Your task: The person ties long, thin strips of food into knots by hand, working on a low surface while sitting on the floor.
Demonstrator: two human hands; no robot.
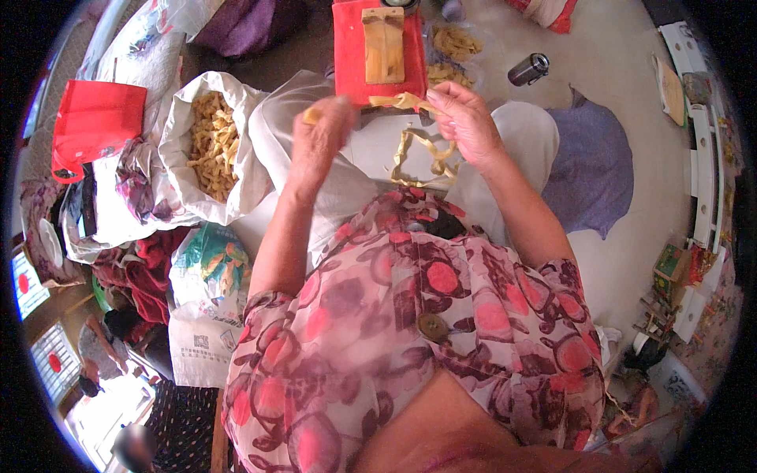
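My right hand (pixel 467 121) pinches a pale yellow, leathery-looking strip (pixel 402 101) between thumb and fingers. One end of it points left, towards my other hand. My left hand (pixel 322 130) is curled and blurred by motion, a small yellow piece (pixel 311 115) showing at its fingers. A gap separates the two hands. Below them, a long yellow strip (pixel 402 148) lies in loops on a pale surface between my knees. Beyond the hands, a wooden block (pixel 384 53) with a raised end rests on a red cloth (pixel 349 71).
Left of my knee stands a white sack (pixel 171 127) full of short yellow knotted pieces (pixel 216 148). Clear bags of yellow strips (pixel 455 44) lie beyond the right hand. A dark flask (pixel 528 70) and a blue-grey cloth (pixel 588 165) are on the floor. People sit at lower left.
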